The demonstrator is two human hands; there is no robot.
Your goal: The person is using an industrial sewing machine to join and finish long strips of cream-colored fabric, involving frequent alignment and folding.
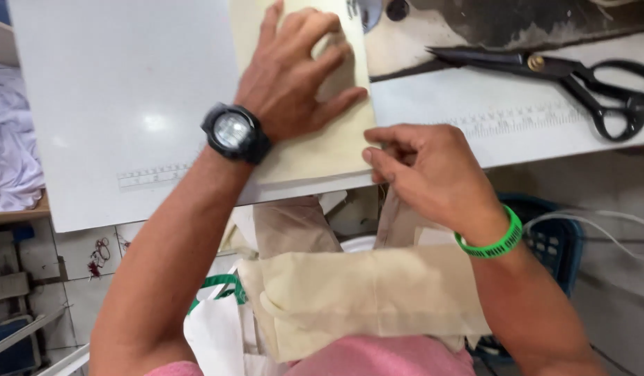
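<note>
Cream fabric, left hand flat, right hand pinching edge

Cream cloth, black scissors, green wristband, white table.

I see a cream cloth piece lying flat on the white table, with its near edge at the table's front edge. It is long and narrow, going away from me to the top of the view. More cream cloth lies folded on the lap below the table
</note>
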